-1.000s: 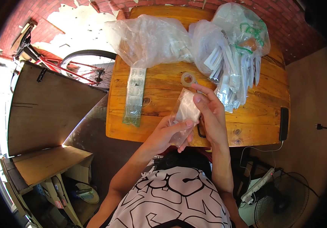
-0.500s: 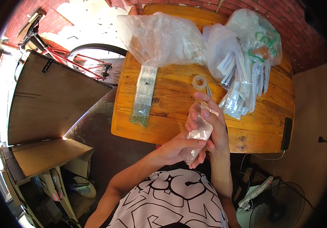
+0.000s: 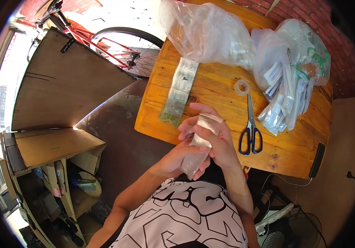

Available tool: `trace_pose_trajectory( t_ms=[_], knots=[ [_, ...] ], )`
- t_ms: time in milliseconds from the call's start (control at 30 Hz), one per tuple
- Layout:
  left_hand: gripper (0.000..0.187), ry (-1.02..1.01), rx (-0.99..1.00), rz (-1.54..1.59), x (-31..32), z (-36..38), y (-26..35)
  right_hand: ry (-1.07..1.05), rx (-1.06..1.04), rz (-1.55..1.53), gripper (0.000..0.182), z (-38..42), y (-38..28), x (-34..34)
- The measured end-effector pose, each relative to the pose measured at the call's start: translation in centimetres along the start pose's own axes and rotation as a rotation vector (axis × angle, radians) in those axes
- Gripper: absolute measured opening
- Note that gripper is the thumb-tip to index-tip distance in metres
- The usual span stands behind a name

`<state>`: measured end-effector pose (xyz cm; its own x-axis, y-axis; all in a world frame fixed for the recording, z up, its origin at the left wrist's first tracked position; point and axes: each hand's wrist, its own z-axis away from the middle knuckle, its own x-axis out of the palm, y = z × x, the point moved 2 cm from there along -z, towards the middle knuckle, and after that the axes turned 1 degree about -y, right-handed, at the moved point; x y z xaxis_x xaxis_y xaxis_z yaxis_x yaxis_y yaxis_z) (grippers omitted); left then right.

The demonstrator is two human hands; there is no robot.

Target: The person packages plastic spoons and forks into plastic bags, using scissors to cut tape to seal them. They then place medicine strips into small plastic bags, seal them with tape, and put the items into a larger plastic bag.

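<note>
Both hands hold a clear plastic packet (image 3: pixel 197 153) in front of my shirt, just off the table's near edge. My left hand (image 3: pixel 176 157) is closed on its lower part, with the thumb across the front. Higher up, my right hand (image 3: pixel 218 142) grips the same packet, thumb on its face and fingers partly behind it. What is inside the packet is too small to tell. Blue-handled scissors (image 3: pixel 250 132) lie on the wooden table (image 3: pixel 218 93) to the right of my hands, with a tape roll (image 3: pixel 241 87) at their tip.
A strip of flat packets (image 3: pixel 181 89) lies on the table's left part. Large plastic bags (image 3: pixel 210 35) and a bag of white packets (image 3: pixel 282 70) are at the back. Left are a bicycle (image 3: pixel 115 51) and a wooden shelf (image 3: pixel 57 151); a fan (image 3: pixel 289 235) stands lower right.
The view has shifted, so the table appears further right. The hands and packet have moved left relative to the table, and the scissors now show fully.
</note>
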<state>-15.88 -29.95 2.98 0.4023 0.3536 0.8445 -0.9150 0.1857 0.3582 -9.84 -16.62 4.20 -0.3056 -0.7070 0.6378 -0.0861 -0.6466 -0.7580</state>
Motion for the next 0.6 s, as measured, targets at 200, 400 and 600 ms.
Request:
trace_pose_trajectory(
  t_ms=[200,400,600],
  knots=[
    [0.031,-0.058,-0.01,0.027,-0.8,1.0,-0.2,0.086,0.085,-0.054,0.052,-0.5,0.4,0.2],
    [0.04,0.02,-0.065,-0.122,1.0,0.3,-0.5,0.221,-0.012,-0.157,0.046,-0.5,-1.0,-1.5],
    [0.044,-0.034,-0.083,-0.124,0.9,-1.4,0.0,0.208,-0.09,-0.067,0.048,0.3,-3.1,-1.7]
  ],
)
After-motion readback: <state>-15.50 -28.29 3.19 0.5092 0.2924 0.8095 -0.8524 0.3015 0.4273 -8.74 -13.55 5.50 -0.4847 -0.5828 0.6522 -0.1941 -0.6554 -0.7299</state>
